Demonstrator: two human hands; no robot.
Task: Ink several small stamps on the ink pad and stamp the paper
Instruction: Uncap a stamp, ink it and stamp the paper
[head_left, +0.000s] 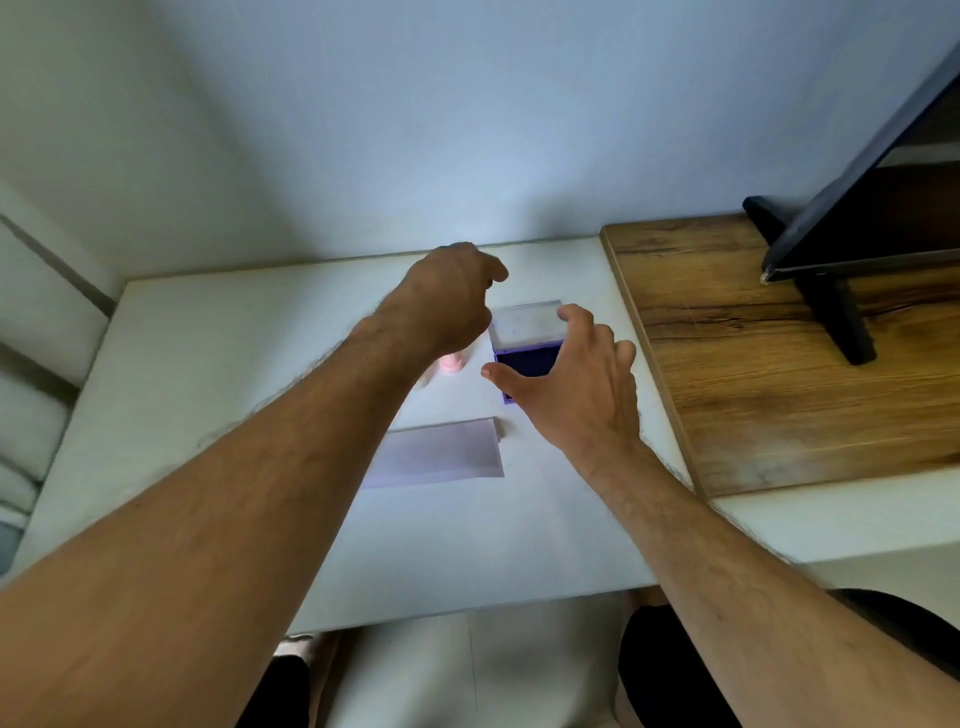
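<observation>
Ink pad lying open mid-table, both hands hovering at it.
The ink pad (527, 358), lid raised, is sitting at twelve o'clock from the paper (436, 453). The right hand (569, 384) is spreading its fingers apart around the pad; the left hand (449, 304) is curling above a pink stamp (451, 362) at nine o'clock, its grip hidden.

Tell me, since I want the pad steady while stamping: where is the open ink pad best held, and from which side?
Hold the ink pad by its base's side edges, coming from the near right, as the right hand is placed. The lid stands open at the far edge, and the dark ink faces up, so a low side grip likely stays clean.
</observation>
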